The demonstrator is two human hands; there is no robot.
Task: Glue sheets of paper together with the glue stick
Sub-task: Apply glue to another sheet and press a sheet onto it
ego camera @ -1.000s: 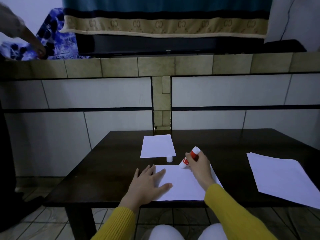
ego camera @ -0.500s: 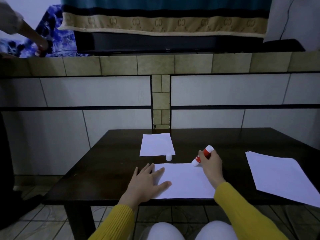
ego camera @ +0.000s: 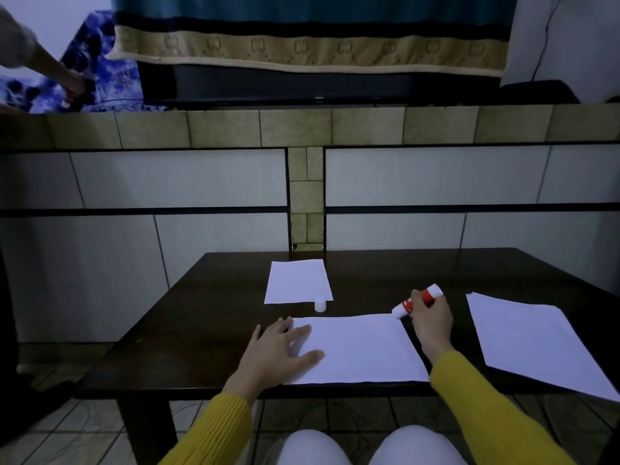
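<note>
Head view: glue stick [ego camera: 417,301] seemingly at sheet [ego camera: 362,350] corner.

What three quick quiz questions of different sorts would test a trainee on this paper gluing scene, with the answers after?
1. True or false: the left hand lies flat on the near sheet.
2. Which hand grips the glue stick? A left, B right hand.
3. Fill in: the white cap stands on the ______, just in front of the far sheet.

Key: 1 true; 2 B; 3 table.
</note>
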